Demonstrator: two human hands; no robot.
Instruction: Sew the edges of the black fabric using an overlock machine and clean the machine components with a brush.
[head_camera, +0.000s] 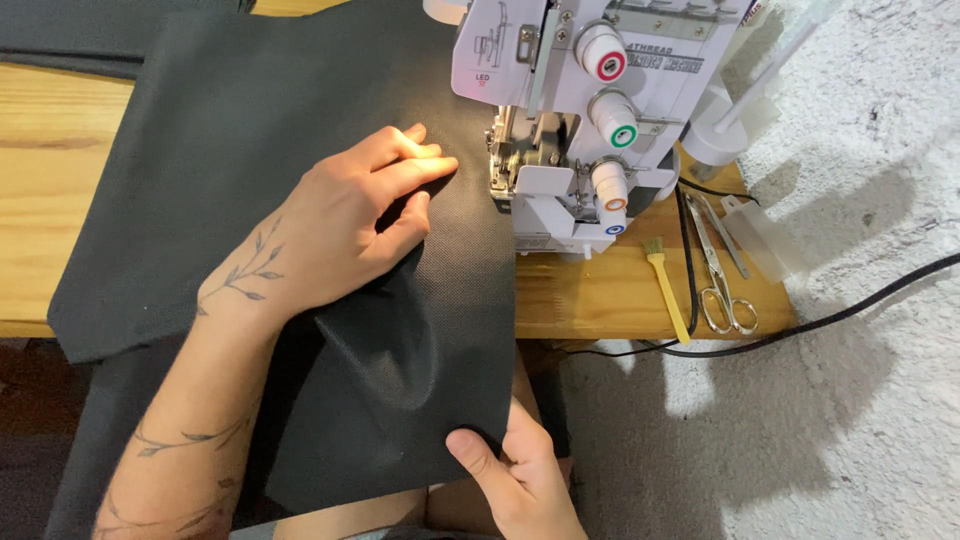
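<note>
Fabric (250, 170): black, fine woven texture. Machine (590, 110) at 1 o'clock: white, dials ringed red, green, orange, blue. Table (60, 170): light wood grain. Brush (665, 285) at 3 o'clock: yellow. Scissors (720, 275): silver. Cable (850, 310): black.

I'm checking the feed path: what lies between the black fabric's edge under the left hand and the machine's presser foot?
Nothing visible. The left hand presses the black fabric flat, and its fingertips stop short of the presser foot, with only fabric between.
</note>
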